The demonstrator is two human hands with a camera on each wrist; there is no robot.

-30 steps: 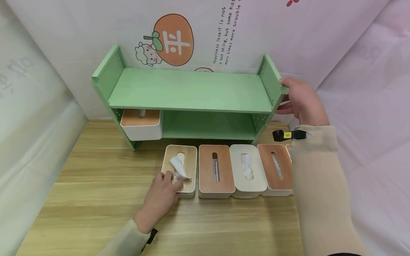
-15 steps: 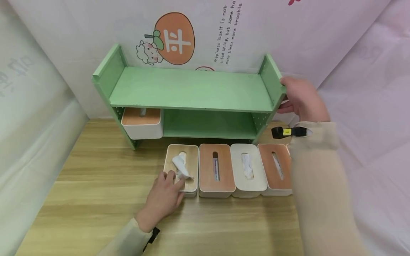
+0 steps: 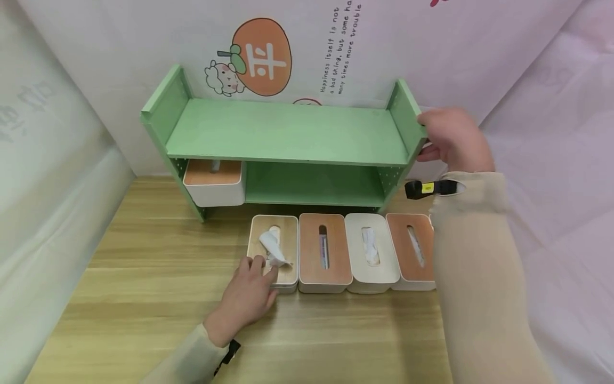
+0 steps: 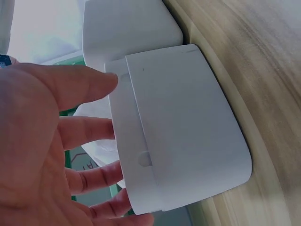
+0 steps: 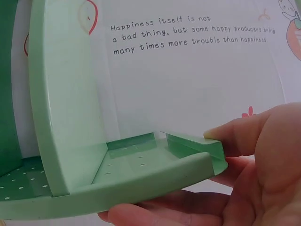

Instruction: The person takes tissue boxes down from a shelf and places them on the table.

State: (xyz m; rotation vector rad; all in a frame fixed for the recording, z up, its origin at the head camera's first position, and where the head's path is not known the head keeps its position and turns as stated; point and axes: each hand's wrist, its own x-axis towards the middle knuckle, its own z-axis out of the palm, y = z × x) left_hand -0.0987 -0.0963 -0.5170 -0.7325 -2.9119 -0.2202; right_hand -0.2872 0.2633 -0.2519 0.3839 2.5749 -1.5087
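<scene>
My left hand (image 3: 245,294) rests on the near left part of a tissue box (image 3: 259,226) with a light wood lid, its fingers spread and lightly bent. A white tissue (image 3: 271,246) pokes out of the slot. In the left wrist view the thumb touches the top edge of the white box (image 4: 183,127). My right hand (image 3: 459,140) grips the front edge of the right side panel of a green two-tier shelf (image 3: 288,130). Seen from the right wrist, the thumb lies on the panel's flange (image 5: 195,141), with fingers beneath the panel.
Beside that box stand a brown-lidded tissue box (image 3: 309,250), a white-lidded one (image 3: 384,266) and another brown-lidded one (image 3: 427,250), in a row. On the shelf's lower tier, at left, sits a tissue box (image 3: 216,194). All stand on a wooden table (image 3: 144,298) before a printed curtain.
The tissue box under my left hand has shifted slightly right, narrowing the gap to its neighbour. The left hand moved with it. My right hand keeps its hold on the shelf.
</scene>
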